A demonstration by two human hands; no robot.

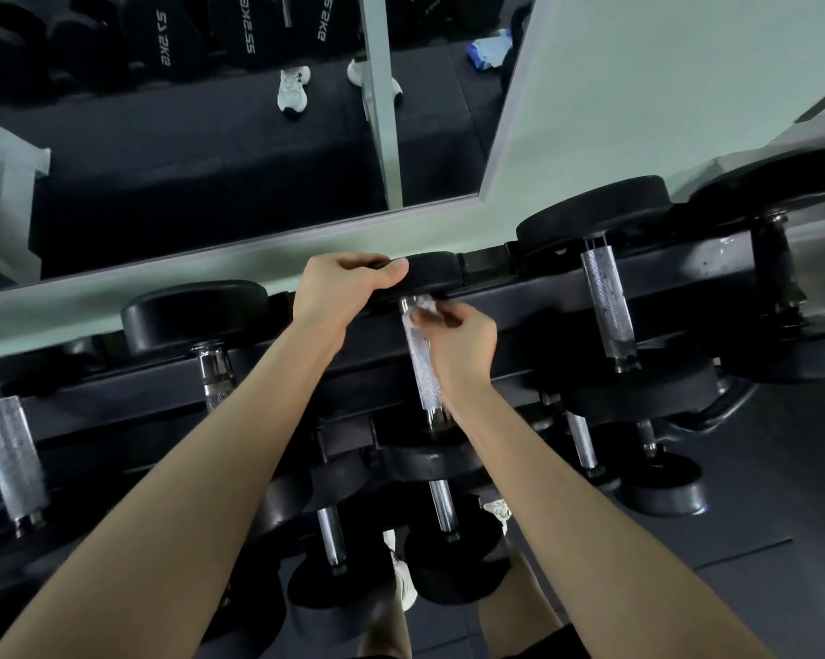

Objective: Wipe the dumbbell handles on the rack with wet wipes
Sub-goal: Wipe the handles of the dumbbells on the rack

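I see my left hand (341, 290) curled over the far black head of a dumbbell (432, 273) on the rack (543, 297), near its back edge. My right hand (458, 344) pinches what looks like a crumpled wet wipe (424, 304), blurred, against the top of that dumbbell's metal handle (420, 363).

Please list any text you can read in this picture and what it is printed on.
"22.5kg", mirror-reversed, on a dumbbell head reflected in the mirror.
Similar weight markings, reversed and partly cut off, on the neighbouring reflected heads.
No readable text on the rack dumbbells or the wipe.
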